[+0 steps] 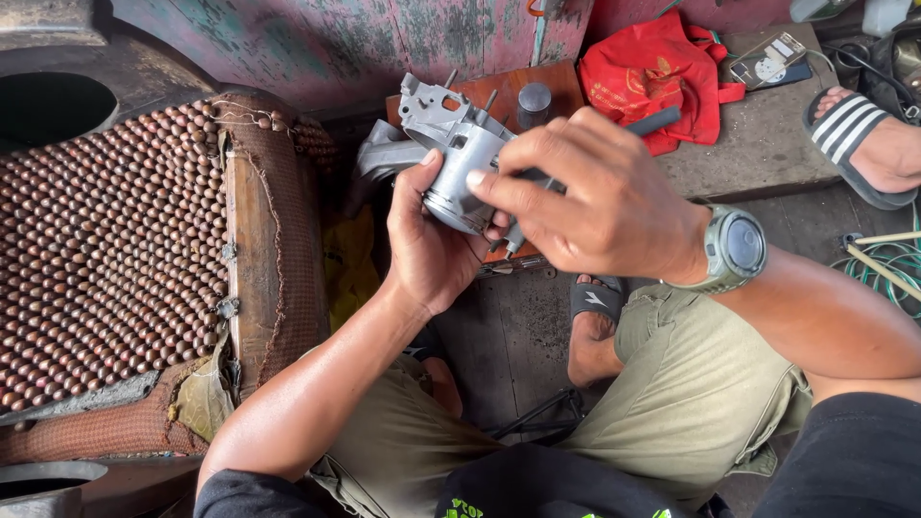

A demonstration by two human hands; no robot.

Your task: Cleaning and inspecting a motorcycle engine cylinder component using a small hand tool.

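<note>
My left hand (432, 245) grips a grey cast-metal engine part (451, 158) from below, thumb on its round cylindrical body. The part has a flat flanged bracket with holes at its top. My right hand (585, 197), with a grey wristwatch (734, 247), holds a thin dark tool (652, 122) whose handle sticks out up and to the right; its tip is hidden behind my fingers, against the part's lower right side. Both hands are above my lap, and I sit on the floor in khaki shorts.
A seat covered in brown wooden beads (115, 249) fills the left. Behind the part lie a wooden board (523, 82) with a small dark cylinder (533, 104), and a red bag (662, 72). Another person's sandalled foot (868, 144) is at right, with green wire (887, 264) below.
</note>
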